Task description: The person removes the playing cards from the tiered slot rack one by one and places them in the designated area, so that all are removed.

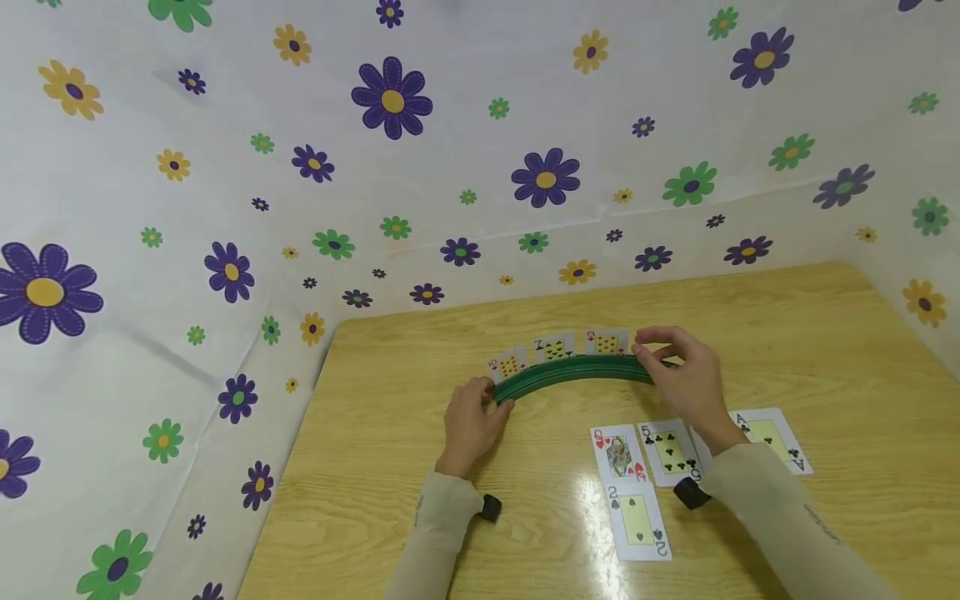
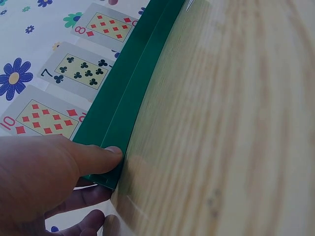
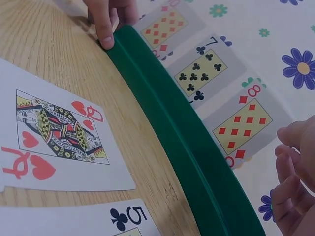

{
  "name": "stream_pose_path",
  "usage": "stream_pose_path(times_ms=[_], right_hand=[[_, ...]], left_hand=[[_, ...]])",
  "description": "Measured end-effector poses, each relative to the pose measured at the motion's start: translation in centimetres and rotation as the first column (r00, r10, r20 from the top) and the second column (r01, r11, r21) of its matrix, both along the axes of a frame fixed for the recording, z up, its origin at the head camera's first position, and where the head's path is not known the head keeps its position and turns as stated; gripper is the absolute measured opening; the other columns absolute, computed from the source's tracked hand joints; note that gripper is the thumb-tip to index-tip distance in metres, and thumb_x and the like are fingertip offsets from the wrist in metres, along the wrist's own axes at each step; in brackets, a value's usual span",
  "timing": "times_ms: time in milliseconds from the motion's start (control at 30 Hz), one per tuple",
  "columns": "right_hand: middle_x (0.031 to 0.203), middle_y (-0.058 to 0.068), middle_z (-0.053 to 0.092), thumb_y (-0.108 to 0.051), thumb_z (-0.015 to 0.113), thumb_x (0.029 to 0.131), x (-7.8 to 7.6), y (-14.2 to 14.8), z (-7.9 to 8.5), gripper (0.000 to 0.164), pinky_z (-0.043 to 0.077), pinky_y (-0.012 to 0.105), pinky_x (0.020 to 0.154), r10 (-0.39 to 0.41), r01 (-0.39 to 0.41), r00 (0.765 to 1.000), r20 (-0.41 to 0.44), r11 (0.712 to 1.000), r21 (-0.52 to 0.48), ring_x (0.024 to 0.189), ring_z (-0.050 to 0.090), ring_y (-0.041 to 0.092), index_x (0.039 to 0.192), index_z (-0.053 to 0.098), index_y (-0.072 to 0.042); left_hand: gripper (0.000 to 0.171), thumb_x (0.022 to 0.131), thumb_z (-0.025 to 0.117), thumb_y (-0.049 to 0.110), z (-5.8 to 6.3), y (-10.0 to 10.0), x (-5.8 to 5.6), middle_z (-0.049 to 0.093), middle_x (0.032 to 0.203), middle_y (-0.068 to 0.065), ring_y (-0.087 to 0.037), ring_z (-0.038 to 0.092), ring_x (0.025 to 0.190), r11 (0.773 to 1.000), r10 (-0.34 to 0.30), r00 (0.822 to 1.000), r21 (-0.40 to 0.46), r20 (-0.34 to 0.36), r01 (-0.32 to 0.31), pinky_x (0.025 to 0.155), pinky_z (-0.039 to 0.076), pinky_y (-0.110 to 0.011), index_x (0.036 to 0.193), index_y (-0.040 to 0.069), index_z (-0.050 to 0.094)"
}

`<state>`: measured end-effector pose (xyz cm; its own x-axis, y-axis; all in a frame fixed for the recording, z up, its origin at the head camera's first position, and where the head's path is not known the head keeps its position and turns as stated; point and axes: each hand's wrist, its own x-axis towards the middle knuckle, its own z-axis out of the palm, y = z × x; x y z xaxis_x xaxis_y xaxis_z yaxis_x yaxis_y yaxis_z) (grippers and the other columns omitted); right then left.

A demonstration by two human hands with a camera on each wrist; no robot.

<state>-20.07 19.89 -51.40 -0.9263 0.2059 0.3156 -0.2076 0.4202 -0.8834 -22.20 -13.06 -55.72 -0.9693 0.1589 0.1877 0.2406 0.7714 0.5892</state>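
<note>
- green curved card holder [image 1: 573, 368] on the table [image 1: 375, 433], toward its far side, bowed away from the person
- three cards stand up in it, faces to the person, gaps between them: ten of diamonds [image 1: 507, 365] at left, seven of clubs [image 1: 555, 348] in the middle, eight of diamonds [image 1: 606, 342] at right
- left hand [image 1: 468, 427] clamped on the holder's left end, thumb on the near face, fingers round the far side, next to the ten
- right hand [image 1: 692, 385] at the holder's right end, just beside the eight; fingers loosely bent, tips a little apart, nothing seen between them; can't tell whether it touches the holder, the hand covers that end
- face-up cards lie flat on the table, nearer the person than the holder
- queen of hearts [image 1: 618, 454] with two of spades [image 1: 637, 523] right below it
- five of clubs [image 1: 670, 452] just right of the queen, ace of clubs [image 1: 776, 442] further right, partly under the right forearm in view
- light sleeves [image 1: 442, 521] on both arms, a small black piece [image 1: 491, 507] at each wrist
- white flower-print cloth [image 1: 480, 225] behind the table and along its sides
</note>
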Motion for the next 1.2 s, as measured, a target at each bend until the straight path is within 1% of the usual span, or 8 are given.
stream_pose_path(times_ms=[167,300,467,600,767,933,1067,1200], right_hand=[[0.124,0.014,0.078,-0.021,0.076,0.105,-0.6,-0.5,-0.1,0.024,0.050,0.009,0.075,-0.004,0.004,1.000,0.025,1.000,0.009,0.091,0.062,0.000,0.124,0.077,-0.006],[0.123,0.015,0.078,-0.020,0.075,0.106,-1.1,-0.7,-0.2,0.023,0.050,0.010,0.072,-0.002,0.001,0.999,0.034,1.000,0.023,0.090,0.061,0.000,0.124,0.077,-0.005],[0.120,0.016,0.079,-0.020,0.073,0.107,-1.4,-0.8,-0.5,0.023,0.049,0.008,0.076,-0.009,0.007,0.999,0.049,0.999,0.031,0.090,0.061,0.001,0.122,0.077,-0.004],[0.121,0.017,0.079,-0.025,0.071,0.108,-1.3,-0.9,-0.8,0.026,0.047,0.006,0.079,-0.012,0.010,0.997,0.077,0.999,0.036,0.092,0.061,0.002,0.122,0.077,-0.004],[0.122,0.017,0.079,-0.026,0.070,0.109,-1.1,-0.9,-1.0,0.027,0.048,0.006,0.078,-0.008,0.006,0.997,0.083,1.000,0.031,0.094,0.061,0.005,0.122,0.077,-0.004],[0.122,0.016,0.079,-0.026,0.070,0.109,-0.9,-0.8,-0.6,0.026,0.047,0.006,0.079,-0.011,0.007,0.996,0.088,0.999,0.041,0.097,0.060,0.009,0.122,0.077,-0.005],[0.120,0.015,0.079,-0.025,0.070,0.109,-0.7,-0.7,-0.2,0.025,0.048,0.008,0.075,-0.009,0.006,0.997,0.073,0.999,0.044,0.097,0.058,0.006,0.122,0.078,-0.005],[0.114,0.014,0.078,-0.021,0.070,0.109,-0.5,-0.7,0.1,0.022,0.048,0.010,0.071,-0.009,0.007,0.999,0.042,0.999,0.047,0.092,0.056,0.001,0.121,0.078,-0.004]], left_hand=[[0.027,0.100,0.082,0.026,0.0,0.0,0.1,0.075,0.113,-0.010,-0.028,0.064,0.103,1.000,0.003,1.000,0.008,0.025,-0.003,0.088,0.052,-0.045,0.115,0.007,0.072],[0.026,0.099,0.082,0.026,0.1,0.0,0.0,0.075,0.112,-0.010,-0.029,0.064,0.103,1.000,0.001,1.000,0.014,0.019,-0.001,0.088,0.052,-0.046,0.114,0.007,0.072],[0.026,0.099,0.082,0.026,0.1,0.0,-0.1,0.075,0.111,-0.011,-0.029,0.065,0.103,1.000,-0.002,1.000,0.014,0.009,0.002,0.088,0.052,-0.046,0.113,0.007,0.072],[0.025,0.099,0.082,0.026,0.1,0.0,-0.1,0.075,0.111,-0.010,-0.028,0.064,0.102,1.000,-0.003,1.000,0.012,0.010,0.003,0.087,0.052,-0.045,0.111,0.007,0.071],[0.025,0.099,0.083,0.026,0.0,-0.1,0.0,0.075,0.110,-0.010,-0.028,0.065,0.102,1.000,-0.008,1.000,0.005,0.002,0.008,0.088,0.054,-0.046,0.110,0.007,0.071],[0.025,0.099,0.083,0.025,0.1,0.0,0.1,0.076,0.111,-0.011,-0.029,0.066,0.103,1.000,-0.010,1.000,0.009,-0.003,0.010,0.088,0.054,-0.047,0.113,0.006,0.072],[0.027,0.099,0.083,0.025,0.1,0.0,0.1,0.076,0.111,-0.011,-0.029,0.066,0.102,1.000,-0.005,1.000,0.010,-0.007,0.005,0.088,0.054,-0.048,0.115,0.006,0.072],[0.027,0.099,0.082,0.025,0.0,0.0,0.1,0.075,0.110,-0.011,-0.028,0.065,0.102,1.000,-0.002,1.000,0.009,-0.007,0.002,0.088,0.054,-0.047,0.115,0.006,0.072]])
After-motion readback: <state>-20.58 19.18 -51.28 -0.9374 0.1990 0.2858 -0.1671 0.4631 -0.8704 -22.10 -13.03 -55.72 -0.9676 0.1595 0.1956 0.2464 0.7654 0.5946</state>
